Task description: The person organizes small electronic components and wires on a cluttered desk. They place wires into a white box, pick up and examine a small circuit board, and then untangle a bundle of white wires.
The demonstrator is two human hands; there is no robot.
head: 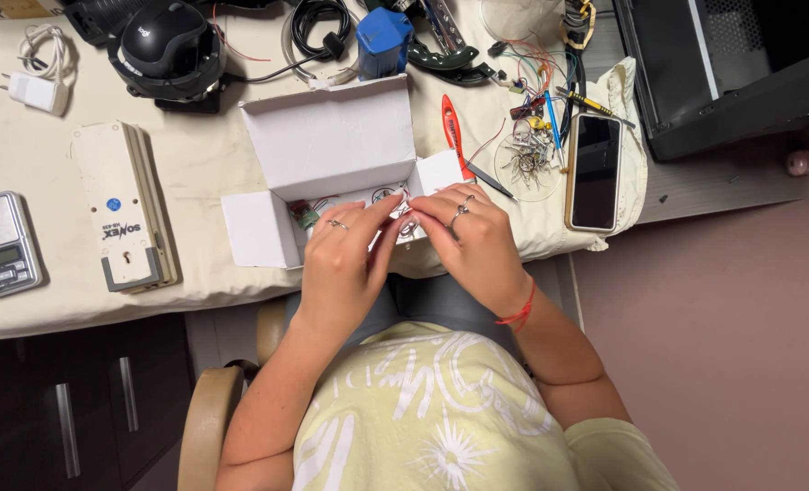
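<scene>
Fingertips of both hands meet over the front edge of the open white box (pixel 331 145), pinched narrow around a small clear item (pixel 407 221), seemingly a bit of transparent plastic or a little bag; its exact kind is too small to tell. The left hand (pixel 341 264) comes in from about 7 o'clock of that item, thumb and forefinger closed toward it, a ring on one finger. The right hand (pixel 472 241) comes in from about 4 o'clock, fingers curled over the top of it, rings on two fingers and a red thread bracelet (pixel 520 315) at the wrist. Both hands sit about equally near, touching or nearly touching each other at the tips. The item's long axis cannot be made out; it seems to lie roughly across, between the two sets of fingertips.

Just at 9 o'clock of the item, inside the box, lie a small green circuit board (pixel 307 216) and thin wires. The box lid stands open toward 12 o'clock.

Further out, at 2 o'clock, an orange-handled tool (pixel 452 130) lies beside a clear round dish of small metal parts (pixel 524 156), and a dark phone (pixel 595 171) rests at 3 o'clock. At 10 o'clock stands a black round device (pixel 168 45); at 9 o'clock a cream-coloured flat unit (pixel 122 205), and past it a small silver pocket scale (pixel 2 244). All of this rests on a pale cloth-covered table (pixel 204 164).
</scene>
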